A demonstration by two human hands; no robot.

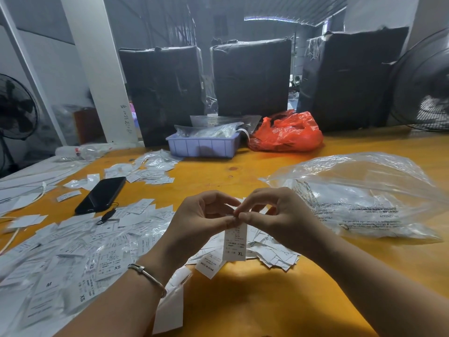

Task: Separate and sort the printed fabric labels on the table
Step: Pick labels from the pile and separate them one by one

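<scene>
Both hands' (pixel 206 218) (pixel 274 215) fingertip grip, seemingly on XL label (pixel 235 243)

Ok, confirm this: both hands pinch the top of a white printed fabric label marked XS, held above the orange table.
Wrong size. In the head view, the white printed fabric label pinched by the left hand and right hand above the orange table reads XL, not XS.

"XL" on the pinched label (pixel 235 242); "XS", "M" on loose labels (pixel 107 263).

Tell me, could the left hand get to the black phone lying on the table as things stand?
Probably yes, once freed. The left hand now pinches the white XL label with the right hand; only flat loose labels lie before the black phone.
</scene>
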